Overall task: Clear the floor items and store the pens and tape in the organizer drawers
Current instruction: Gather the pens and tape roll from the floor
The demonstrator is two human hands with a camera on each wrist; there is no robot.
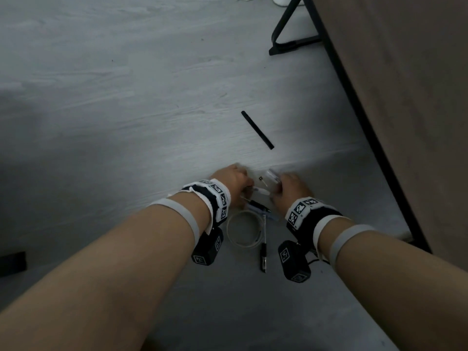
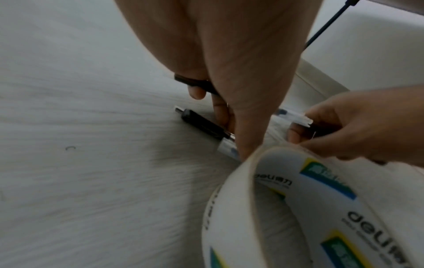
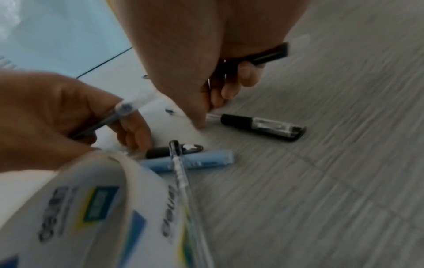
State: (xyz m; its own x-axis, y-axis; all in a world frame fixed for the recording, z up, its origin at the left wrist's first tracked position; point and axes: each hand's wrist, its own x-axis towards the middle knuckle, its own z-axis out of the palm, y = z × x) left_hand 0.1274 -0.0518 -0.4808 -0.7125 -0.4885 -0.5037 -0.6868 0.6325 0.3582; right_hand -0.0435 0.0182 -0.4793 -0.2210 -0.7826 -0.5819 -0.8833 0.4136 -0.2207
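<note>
My left hand [image 1: 235,183] and right hand [image 1: 291,188] are down on the grey floor, close together over several scattered pens. Left hand [image 2: 218,108] grips a pen with a clear cap [image 3: 128,107] and a dark barrel [image 2: 192,83]. Right hand [image 3: 229,87] grips another pen, its black end [image 3: 263,56] sticking out. A black pen with a clear cap [image 3: 263,127], a blue pen [image 3: 190,161] and a short black pen [image 3: 174,150] lie on the floor. A clear pen [image 1: 263,239] leans on the white tape roll [image 1: 243,229]. One black pen [image 1: 257,129] lies farther off.
A brown table top [image 1: 405,97] with a black metal frame [image 1: 286,29] runs along the right side. A dark object [image 1: 12,262] sits at the left edge. Bare floor stretches to the left and ahead.
</note>
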